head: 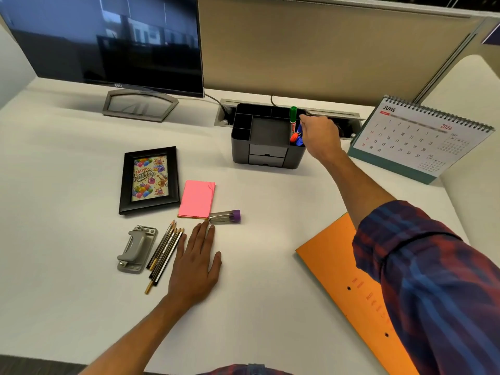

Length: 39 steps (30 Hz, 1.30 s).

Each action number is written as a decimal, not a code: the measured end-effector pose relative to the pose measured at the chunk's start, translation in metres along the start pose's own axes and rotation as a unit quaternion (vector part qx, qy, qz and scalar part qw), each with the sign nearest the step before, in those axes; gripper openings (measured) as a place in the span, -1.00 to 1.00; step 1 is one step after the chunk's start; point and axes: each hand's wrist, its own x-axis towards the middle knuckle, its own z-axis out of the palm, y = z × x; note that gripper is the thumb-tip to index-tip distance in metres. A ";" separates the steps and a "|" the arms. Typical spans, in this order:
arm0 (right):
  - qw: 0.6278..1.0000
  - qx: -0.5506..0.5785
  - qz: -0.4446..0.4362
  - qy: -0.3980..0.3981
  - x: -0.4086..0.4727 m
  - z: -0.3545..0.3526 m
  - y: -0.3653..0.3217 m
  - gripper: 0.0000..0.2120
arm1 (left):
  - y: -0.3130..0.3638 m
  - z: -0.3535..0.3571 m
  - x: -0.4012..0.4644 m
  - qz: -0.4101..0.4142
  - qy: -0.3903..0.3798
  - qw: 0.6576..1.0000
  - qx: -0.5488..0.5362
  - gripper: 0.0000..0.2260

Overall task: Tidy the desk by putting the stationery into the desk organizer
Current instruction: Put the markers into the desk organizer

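A black desk organizer stands at the back middle of the white desk. Its right compartment holds a green marker upright, plus blue and orange pens. My right hand reaches over that compartment, fingers curled at the pens; whether it grips one is hidden. My left hand lies flat on the desk, fingers straight. Beside it lie several pencils, a grey hole punch, a pink sticky-note pad and a clear tube with a purple cap.
A black picture frame lies left of the pad. A monitor stands back left, a June desk calendar back right. An orange folder lies at the right front under my sleeve. A cable tray runs behind the organizer.
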 end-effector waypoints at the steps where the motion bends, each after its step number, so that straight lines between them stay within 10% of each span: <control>1: 1.000 0.002 0.016 -0.008 0.000 0.000 -0.001 -0.79 | 0.000 0.000 0.000 0.000 -0.001 1.000 0.000 -0.42; 15: 0.991 0.048 -0.049 -0.116 0.034 0.011 0.000 -0.38 | 0.001 -0.002 0.000 -0.001 -0.004 1.000 -0.009 -0.42; 27: 0.995 0.092 -0.021 -0.007 0.015 0.023 -0.007 -0.59 | -0.001 0.000 0.000 0.000 -0.005 1.000 -0.004 -0.42; 39: 0.967 0.104 -0.170 0.161 -0.040 0.028 -0.042 -0.81 | -0.001 0.001 0.000 0.003 0.000 1.000 -0.001 -0.42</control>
